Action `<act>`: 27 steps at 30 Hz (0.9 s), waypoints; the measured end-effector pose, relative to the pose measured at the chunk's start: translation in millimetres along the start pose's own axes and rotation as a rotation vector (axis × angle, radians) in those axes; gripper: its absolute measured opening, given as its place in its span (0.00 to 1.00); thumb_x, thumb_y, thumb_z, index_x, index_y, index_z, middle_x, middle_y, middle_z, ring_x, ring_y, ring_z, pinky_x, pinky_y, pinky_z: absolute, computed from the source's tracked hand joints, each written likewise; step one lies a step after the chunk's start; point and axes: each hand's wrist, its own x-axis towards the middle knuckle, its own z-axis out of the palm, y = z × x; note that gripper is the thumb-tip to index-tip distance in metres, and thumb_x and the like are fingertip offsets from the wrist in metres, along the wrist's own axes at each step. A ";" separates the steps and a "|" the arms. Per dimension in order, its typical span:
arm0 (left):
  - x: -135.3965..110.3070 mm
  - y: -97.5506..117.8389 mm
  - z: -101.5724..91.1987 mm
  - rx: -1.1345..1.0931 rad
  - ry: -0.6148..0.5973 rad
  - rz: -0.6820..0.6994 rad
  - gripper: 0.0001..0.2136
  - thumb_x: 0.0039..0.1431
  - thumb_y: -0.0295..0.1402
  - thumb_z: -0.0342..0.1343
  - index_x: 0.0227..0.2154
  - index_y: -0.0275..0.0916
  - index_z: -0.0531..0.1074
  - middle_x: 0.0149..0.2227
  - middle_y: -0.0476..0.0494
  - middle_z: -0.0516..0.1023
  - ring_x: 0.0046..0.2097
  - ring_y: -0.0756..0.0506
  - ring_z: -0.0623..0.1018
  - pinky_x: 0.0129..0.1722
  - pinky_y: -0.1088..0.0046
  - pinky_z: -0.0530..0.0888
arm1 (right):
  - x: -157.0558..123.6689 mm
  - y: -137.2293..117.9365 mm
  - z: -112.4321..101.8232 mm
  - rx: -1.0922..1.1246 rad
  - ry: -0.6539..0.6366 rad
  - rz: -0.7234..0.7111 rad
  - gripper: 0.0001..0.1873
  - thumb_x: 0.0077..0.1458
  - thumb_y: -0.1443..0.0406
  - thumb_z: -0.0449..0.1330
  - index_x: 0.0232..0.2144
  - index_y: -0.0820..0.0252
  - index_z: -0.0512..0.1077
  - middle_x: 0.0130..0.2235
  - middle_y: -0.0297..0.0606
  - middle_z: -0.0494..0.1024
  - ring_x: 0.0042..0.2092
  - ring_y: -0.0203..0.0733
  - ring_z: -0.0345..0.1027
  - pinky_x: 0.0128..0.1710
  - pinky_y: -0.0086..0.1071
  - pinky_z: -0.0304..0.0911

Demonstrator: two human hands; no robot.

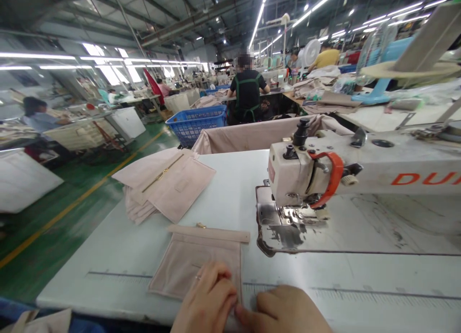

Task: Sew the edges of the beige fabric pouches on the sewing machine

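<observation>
Both hands sit at the bottom edge of the view, on the near edge of the pale grey-white table. The left hand rests curled on the lower right corner of a flat beige fabric pocket piece with a folded band along its top edge; a ring shows on one finger. Its fingertips pinch down at the piece's right edge. The right hand lies just beside it, fingers bent, tips meeting the left hand's at that same fabric corner; whether it actually grips the cloth cannot be told, as the contact point is hidden between the two hands.

The fabric piece lies flat on the table, directly in front of the person, left of and near the metal needle plate of a cream industrial sewing machine with an orange guard and orange lettering. The piece is not under the machine head.

Further back on the table, left of the machine, lies a stack of matching beige fabric pieces, the top one showing a gold zipper. Behind the table stands a blue plastic basket. A person in a black top sits with their back turned at another station. The floor is green with a yellow line.
</observation>
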 end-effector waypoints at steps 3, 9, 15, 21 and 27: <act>2.1 1.9 7.2 0.077 0.039 0.010 0.09 0.65 0.23 0.47 0.36 0.43 0.69 0.39 0.46 0.76 0.43 0.43 0.78 0.45 0.66 0.76 | 1.0 1.6 -4.2 0.013 0.041 -0.010 0.09 0.71 0.60 0.50 0.46 0.51 0.69 0.24 0.26 0.70 0.20 0.40 0.62 0.19 0.37 0.47; 4.9 -7.6 28.9 0.096 0.192 -0.095 0.08 0.70 0.27 0.42 0.34 0.44 0.63 0.30 0.50 0.72 0.31 0.45 0.76 0.31 0.69 0.73 | -4.4 1.9 1.4 0.043 -0.007 -0.006 0.06 0.68 0.62 0.55 0.46 0.51 0.70 0.24 0.26 0.72 0.21 0.36 0.64 0.20 0.34 0.47; 5.4 -8.0 33.9 0.099 0.238 -0.109 0.09 0.73 0.33 0.41 0.36 0.45 0.63 0.30 0.51 0.73 0.32 0.45 0.78 0.32 0.70 0.74 | 3.0 6.3 -24.0 0.383 -0.221 0.403 0.13 0.56 0.63 0.67 0.42 0.53 0.70 0.34 0.29 0.77 0.31 0.38 0.72 0.27 0.28 0.60; 3.6 -8.6 31.9 0.058 0.261 -0.095 0.10 0.74 0.35 0.41 0.36 0.45 0.63 0.30 0.51 0.74 0.32 0.46 0.78 0.32 0.71 0.74 | 14.3 9.0 -32.5 0.097 -0.207 0.394 0.05 0.61 0.67 0.61 0.35 0.55 0.66 0.35 0.34 0.75 0.35 0.46 0.75 0.30 0.34 0.65; 0.3 -11.0 32.0 -0.017 0.256 -0.110 0.08 0.72 0.34 0.44 0.36 0.45 0.65 0.31 0.51 0.75 0.33 0.46 0.78 0.33 0.71 0.73 | 16.4 5.8 -16.0 -0.010 -0.179 0.319 0.11 0.58 0.67 0.65 0.33 0.54 0.64 0.32 0.30 0.74 0.31 0.43 0.75 0.25 0.32 0.61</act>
